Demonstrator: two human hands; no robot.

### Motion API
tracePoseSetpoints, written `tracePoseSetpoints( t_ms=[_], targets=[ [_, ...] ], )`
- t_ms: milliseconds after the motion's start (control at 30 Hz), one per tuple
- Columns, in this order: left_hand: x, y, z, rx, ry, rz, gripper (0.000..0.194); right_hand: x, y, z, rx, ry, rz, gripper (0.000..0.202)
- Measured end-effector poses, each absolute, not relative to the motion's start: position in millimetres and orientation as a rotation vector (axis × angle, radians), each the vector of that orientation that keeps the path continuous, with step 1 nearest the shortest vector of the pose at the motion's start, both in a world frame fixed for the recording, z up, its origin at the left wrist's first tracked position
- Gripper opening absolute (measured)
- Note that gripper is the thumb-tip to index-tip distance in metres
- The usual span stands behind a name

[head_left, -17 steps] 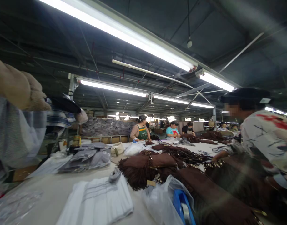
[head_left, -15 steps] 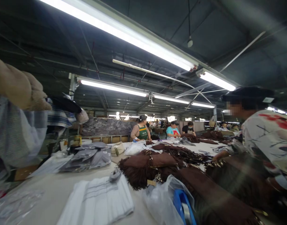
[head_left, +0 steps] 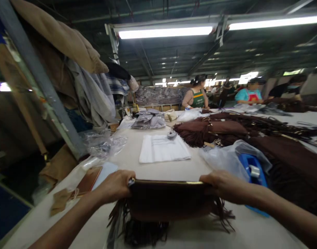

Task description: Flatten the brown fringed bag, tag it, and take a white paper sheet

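Observation:
A dark brown fringed bag (head_left: 169,200) with a gold zipper along its top edge hangs upright over the near part of the table. My left hand (head_left: 118,185) grips its top left corner, and my right hand (head_left: 217,185) grips the top right corner. Fringes dangle at both sides and below. Beyond the bag lies a folded white cloth (head_left: 163,152) with grey stripes and a small grey roll on it.
Brown fringed bags (head_left: 220,128) are heaped at the right, beside clear plastic and a blue tape dispenser (head_left: 254,169). Brown tags (head_left: 89,180) lie left. Grey wrapped items (head_left: 148,121) sit farther back. A grey post (head_left: 44,76) stands left; a person (head_left: 197,97) is across the table.
The view has turned down and to the right-hand person's left, leaving that near person out of frame. Both my hands and the held brown bag have come into view.

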State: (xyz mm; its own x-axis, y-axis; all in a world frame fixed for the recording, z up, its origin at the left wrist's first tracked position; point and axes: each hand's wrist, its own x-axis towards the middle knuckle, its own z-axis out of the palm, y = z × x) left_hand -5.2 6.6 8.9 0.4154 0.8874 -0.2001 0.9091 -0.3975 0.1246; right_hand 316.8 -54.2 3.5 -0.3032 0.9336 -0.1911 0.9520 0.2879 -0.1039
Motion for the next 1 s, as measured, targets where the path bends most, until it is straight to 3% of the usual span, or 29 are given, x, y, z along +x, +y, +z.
tracePoseSetpoints(
  t_ms=[267, 500, 633, 767, 867, 1000],
  targets=[
    [-6.2, 49.6, 37.4, 2.841, 1.671, -0.096, 0.003, 312.9, -15.1, 32.2, 1.826, 2.388, 0.209, 0.015],
    [-8.4, 68.3, 30.6, 3.236, 1.721, 0.040, 0.020, 311.3, 10.4, 20.0, 1.859, 2.455, 0.478, 0.035],
    [-13.9, 57.0, -10.7, 3.440, 1.575, 0.023, 0.023, 311.8, 0.0, -43.6, 1.748, 2.623, 0.853, 0.042],
    [-21.0, 28.0, -89.6, 3.582, 1.343, -0.002, 0.025, 314.4, -31.2, -136.9, 1.576, 2.784, 1.390, 0.048],
    [-28.4, 0.7, -141.6, 3.698, 1.345, 0.133, 0.030, 315.3, -55.7, -175.5, 1.519, 2.834, 1.475, 0.051],
    [-35.0, -26.7, -166.2, 3.601, 1.620, 0.112, 0.039, 314.6, -74.4, -176.9, 1.518, 2.826, 1.385, 0.054]
  ],
)
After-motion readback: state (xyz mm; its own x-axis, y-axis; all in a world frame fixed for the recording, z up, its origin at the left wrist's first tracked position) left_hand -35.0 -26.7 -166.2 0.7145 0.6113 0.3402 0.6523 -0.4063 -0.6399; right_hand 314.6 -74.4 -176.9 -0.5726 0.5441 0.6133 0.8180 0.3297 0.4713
